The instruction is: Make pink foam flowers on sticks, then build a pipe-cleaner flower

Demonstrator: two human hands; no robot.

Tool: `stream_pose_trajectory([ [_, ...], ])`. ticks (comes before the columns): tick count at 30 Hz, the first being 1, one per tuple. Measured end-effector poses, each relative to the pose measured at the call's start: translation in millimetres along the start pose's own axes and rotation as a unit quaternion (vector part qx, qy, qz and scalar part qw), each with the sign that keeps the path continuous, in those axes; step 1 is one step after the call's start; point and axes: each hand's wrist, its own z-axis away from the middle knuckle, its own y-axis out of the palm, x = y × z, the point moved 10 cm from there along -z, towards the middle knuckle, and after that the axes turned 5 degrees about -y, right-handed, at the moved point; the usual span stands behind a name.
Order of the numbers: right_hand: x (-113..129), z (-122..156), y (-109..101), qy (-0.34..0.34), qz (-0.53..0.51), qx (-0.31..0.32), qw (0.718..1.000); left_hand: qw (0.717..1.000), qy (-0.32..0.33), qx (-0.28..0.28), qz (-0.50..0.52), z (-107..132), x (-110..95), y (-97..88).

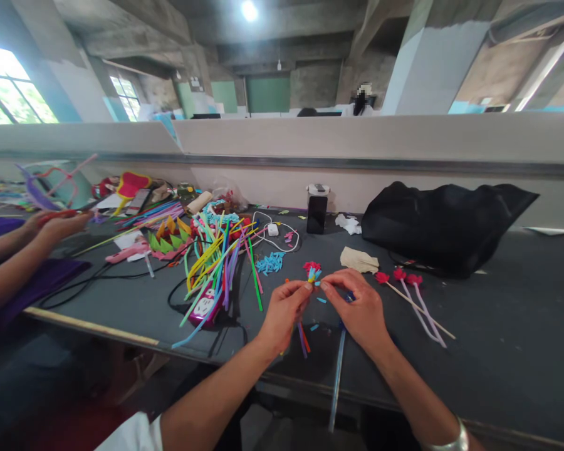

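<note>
My left hand (286, 308) pinches a small flower with light blue petals and a yellow part (313, 275). Close to it, my right hand (357, 307) has thumb and forefinger together at a small blue piece by the flower's right side. Purple and orange fuzzy stems (303, 338) show below my left hand; whether they join the flower is hidden. Loose blue pieces (321, 300) lie on the dark table between my hands. Just behind the flower sits a red clump (312, 266). A pile of blue pieces (270, 263) lies to the left.
Many coloured pipe cleaners (216, 254) lie over a purple power strip (205, 308). Red flowers on stems (408, 279), a beige cloth (359, 259) and a black bag (444, 225) are at right. A phone (316, 215) stands behind. A co-worker's hands (63, 224) work at left.
</note>
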Motion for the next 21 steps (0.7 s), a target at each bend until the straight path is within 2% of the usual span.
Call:
stream_pose_trajectory([
  [7,9.4,-0.2,-3.5,-0.066,0.093,-0.002,0.993,1.0,-0.001,-0.008,-0.013,1.2,0.5,-0.4],
  [21,11.6,-0.5,-5.9,-0.074,0.132,0.004,0.988,0.999,0.012,-0.008,-0.042,6.0,-6.2,4.3],
])
